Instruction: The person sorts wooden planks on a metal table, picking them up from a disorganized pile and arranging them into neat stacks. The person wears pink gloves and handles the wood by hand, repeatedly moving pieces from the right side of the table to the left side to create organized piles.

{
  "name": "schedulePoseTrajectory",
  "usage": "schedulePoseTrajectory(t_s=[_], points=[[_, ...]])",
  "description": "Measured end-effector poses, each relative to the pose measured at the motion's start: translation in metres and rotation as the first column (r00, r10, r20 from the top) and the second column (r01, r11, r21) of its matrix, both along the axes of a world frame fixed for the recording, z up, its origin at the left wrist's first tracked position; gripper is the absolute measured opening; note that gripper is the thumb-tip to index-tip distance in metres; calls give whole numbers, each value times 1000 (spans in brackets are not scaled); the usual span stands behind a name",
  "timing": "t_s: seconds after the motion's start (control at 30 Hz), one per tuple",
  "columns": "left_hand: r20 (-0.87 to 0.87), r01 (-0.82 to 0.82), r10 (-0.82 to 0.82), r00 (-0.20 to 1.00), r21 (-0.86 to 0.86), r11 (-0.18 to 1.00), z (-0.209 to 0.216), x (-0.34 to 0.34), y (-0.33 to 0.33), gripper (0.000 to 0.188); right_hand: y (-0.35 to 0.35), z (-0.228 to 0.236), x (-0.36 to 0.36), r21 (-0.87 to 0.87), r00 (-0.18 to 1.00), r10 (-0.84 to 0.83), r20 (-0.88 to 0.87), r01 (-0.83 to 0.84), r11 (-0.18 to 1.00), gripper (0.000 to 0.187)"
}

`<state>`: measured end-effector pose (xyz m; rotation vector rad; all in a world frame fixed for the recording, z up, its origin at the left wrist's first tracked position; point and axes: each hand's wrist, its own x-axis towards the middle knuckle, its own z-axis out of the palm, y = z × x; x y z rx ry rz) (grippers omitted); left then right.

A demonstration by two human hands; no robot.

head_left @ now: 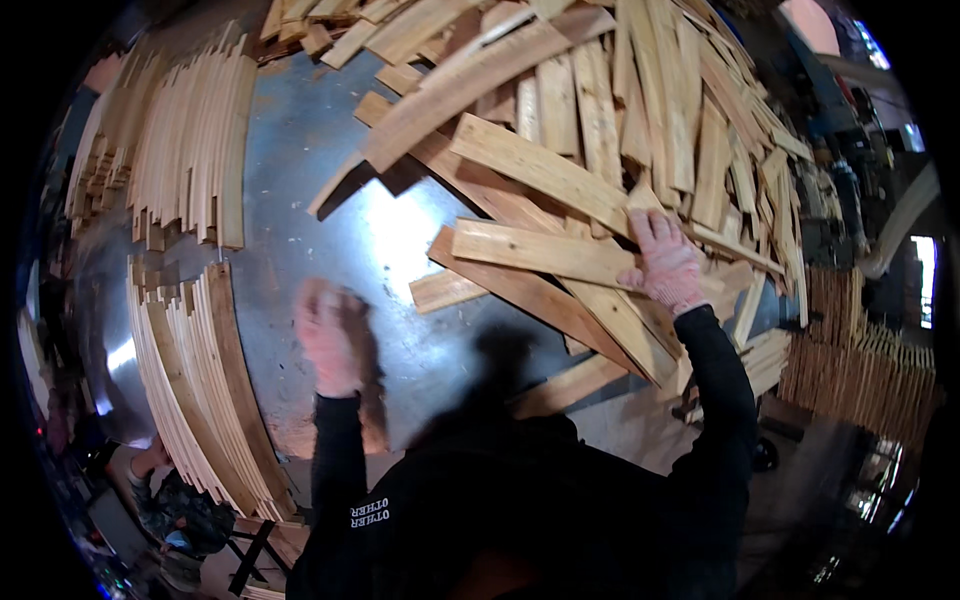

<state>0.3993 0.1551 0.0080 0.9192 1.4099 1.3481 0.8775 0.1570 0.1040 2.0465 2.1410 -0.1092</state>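
My right hand (668, 262), in a pale pinkish glove, rests on the pile of loose wooden planks with its thumb spread from its stretched fingers. Its fingertips touch the right end of a light plank (545, 172), and the thumb lies at the end of another light plank (540, 250) below it. Under these, darker boards (540, 308) cross at a slant. My left hand (328, 338), gloved alike and blurred, is over the metal tabletop (290, 190) with nothing seen in it; its fingers look loosely apart.
Two stacks of narrow wooden strips, a far one (190, 150) and a near one (200, 380), line the table's left side. The plank heap (690, 110) spreads to the back right. Another person (185, 525) is at the lower left. Bundled wood (850, 350) stands at right.
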Motion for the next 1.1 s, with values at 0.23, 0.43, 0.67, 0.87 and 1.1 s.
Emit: schedulePoseTrajectory(t_s=[0.23, 0.43, 0.67, 0.87, 1.1], points=[[716, 644, -322, 620, -231, 729, -6, 157, -114, 49, -31, -17, -17, -41, 998, 34, 51, -32, 999, 92], [955, 547, -30, 295, -144, 825, -20, 208, -121, 37, -77, 23, -72, -211, 881, -50, -470, -57, 976, 68], [803, 462, 1, 595, -343, 817, -63, 190, -123, 31, -98, -75, 128, 177, 863, -401, -308, 466, 867, 96], [841, 265, 231, 489, -395, 879, -65, 185, -135, 36, -69, 16, 27, 127, 931, -363, -39, 365, 922, 93], [882, 166, 342, 326, -409, 897, -48, 195, -144, 63, -110, -22, -148, -285, 940, 86, -331, -186, 940, 80]])
